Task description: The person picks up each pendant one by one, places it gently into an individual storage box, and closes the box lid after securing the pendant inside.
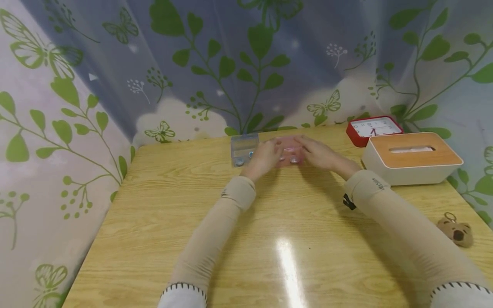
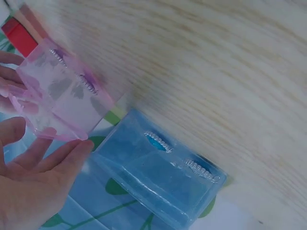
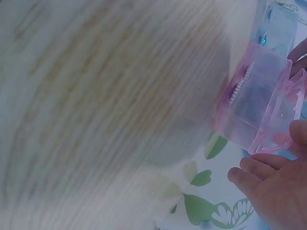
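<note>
A clear pink plastic box with gem and bead trim stands at the back of the table between my hands. The right wrist view shows its lid tilted up from the body. My left hand holds the lid's edge on one side, fingertips at the corner and thumb near the rim. On the other side my right hand holds the lid, its thumb over the edge and fingers beneath. Close to the left hand sits a clear blue box of the same kind, untouched, with a blue gem and bead rows.
To the right are a red clock, a white tissue box with a wood-look top, and a bear keyring. A leaf-print curtain hangs behind the wooden table.
</note>
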Available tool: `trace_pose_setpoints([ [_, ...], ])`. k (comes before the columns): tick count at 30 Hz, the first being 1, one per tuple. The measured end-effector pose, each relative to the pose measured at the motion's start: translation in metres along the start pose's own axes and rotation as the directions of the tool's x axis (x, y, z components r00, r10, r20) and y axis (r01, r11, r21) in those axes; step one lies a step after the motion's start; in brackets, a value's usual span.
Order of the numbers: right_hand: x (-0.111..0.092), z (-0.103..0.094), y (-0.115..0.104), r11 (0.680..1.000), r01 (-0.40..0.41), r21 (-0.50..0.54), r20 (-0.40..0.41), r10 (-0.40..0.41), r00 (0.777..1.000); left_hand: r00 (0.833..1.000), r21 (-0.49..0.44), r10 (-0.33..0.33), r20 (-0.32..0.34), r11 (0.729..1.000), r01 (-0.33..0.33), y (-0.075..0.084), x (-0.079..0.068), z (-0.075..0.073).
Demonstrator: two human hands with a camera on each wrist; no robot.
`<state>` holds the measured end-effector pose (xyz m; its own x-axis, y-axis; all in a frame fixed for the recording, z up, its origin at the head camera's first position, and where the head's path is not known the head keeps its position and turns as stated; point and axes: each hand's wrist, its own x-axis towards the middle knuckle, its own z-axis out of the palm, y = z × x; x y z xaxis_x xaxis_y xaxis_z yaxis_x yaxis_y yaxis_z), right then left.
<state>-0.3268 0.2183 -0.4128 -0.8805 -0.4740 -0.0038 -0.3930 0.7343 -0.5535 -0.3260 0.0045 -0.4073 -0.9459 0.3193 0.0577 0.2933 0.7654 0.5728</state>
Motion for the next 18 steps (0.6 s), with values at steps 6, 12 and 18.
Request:
trace_pose_setpoints([
  [6,-0.001,0.003,0.003,1.000,-0.002,-0.008,0.012,0.002,1.000,1.000,0.017,0.023,0.002,1.000,-0.023,-0.002,0.000,0.003],
  [12,-0.001,0.004,0.006,0.999,0.000,-0.038,-0.010,0.000,1.000,1.000,-0.011,0.019,0.025,1.000,-0.018,-0.004,0.001,0.005],
  [18,-0.001,0.005,0.007,0.996,0.000,-0.087,-0.050,-0.005,0.999,1.000,0.021,0.016,-0.022,1.000,-0.015,-0.004,0.000,0.011],
])
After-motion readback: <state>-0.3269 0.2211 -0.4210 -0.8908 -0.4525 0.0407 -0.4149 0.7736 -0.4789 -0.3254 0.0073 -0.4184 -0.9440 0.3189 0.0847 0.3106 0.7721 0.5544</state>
